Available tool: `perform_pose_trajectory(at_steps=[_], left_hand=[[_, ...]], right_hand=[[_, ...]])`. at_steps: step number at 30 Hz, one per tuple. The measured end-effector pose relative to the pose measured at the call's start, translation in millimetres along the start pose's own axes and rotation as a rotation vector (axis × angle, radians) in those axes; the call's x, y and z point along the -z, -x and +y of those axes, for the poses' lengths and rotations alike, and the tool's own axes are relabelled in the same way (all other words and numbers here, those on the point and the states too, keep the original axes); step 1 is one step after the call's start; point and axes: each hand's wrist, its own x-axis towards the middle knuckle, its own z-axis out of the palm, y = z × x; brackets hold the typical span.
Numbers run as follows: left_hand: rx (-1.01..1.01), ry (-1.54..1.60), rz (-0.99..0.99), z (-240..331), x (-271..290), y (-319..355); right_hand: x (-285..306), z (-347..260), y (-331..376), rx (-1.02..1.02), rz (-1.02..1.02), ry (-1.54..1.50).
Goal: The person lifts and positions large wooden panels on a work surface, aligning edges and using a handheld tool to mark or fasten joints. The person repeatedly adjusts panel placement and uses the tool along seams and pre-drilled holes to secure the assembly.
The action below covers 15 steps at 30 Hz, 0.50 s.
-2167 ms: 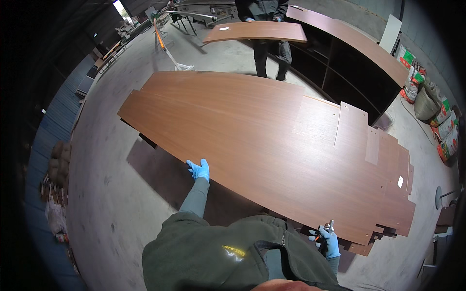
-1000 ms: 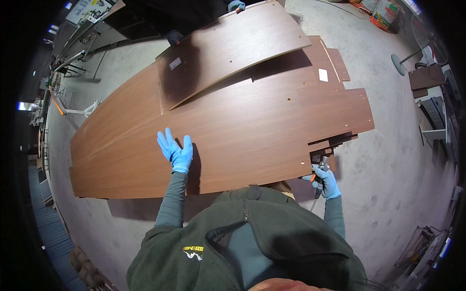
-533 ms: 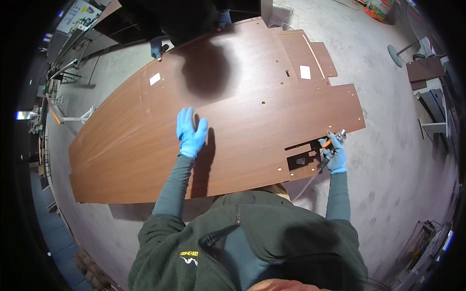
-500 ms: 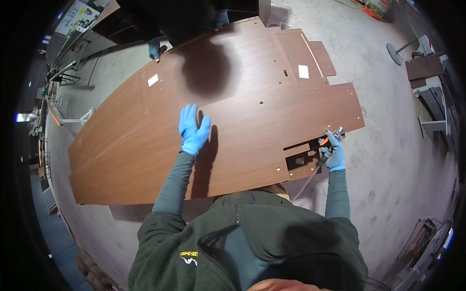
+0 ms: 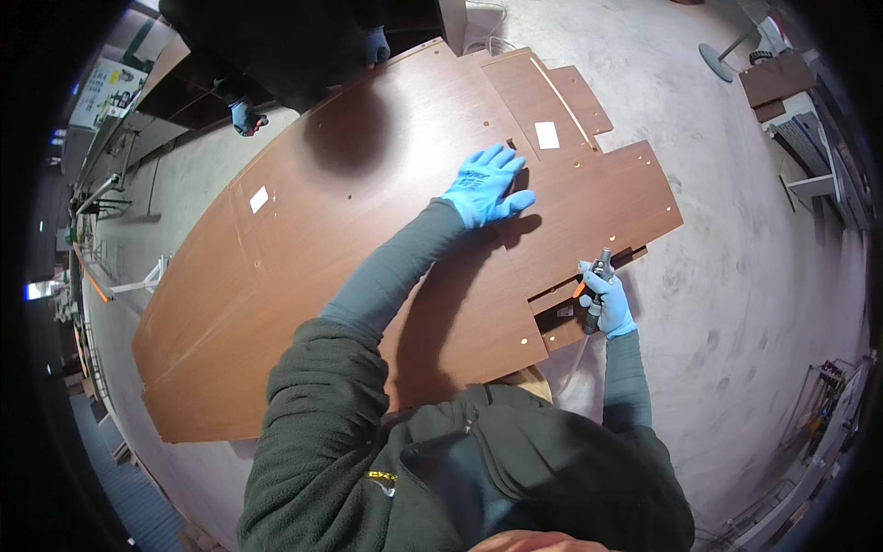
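Hands on a long brown panel (image 5: 349, 248)

The panel's long axis runs lower left to upper right over the floor (image 5: 754, 276). The left hand (image 5: 485, 186) lies open and flat on it, fingers spread. At the near right edge, the right hand (image 5: 607, 299) grips a grey tool (image 5: 598, 290), tip pointing up.

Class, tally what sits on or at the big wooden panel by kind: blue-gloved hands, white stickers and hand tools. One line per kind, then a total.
Blue-gloved hands: 4, namely left hand, right hand, two co-worker's hands
White stickers: 2
Hand tools: 1, tool
Total: 7
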Motion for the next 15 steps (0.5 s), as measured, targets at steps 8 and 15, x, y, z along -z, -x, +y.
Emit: perform_pose_trajectory(at_steps=[8, 15], left_hand=[[0.057, 0.078, -0.314, 0, -26, -75], [0.038, -0.007, -0.313, -1, -24, -73]], right_hand=[[3, -4, -3, -0.048, -0.023, 0.003], [-19, -1, -1, 0.043, 0.100, -0.002]])
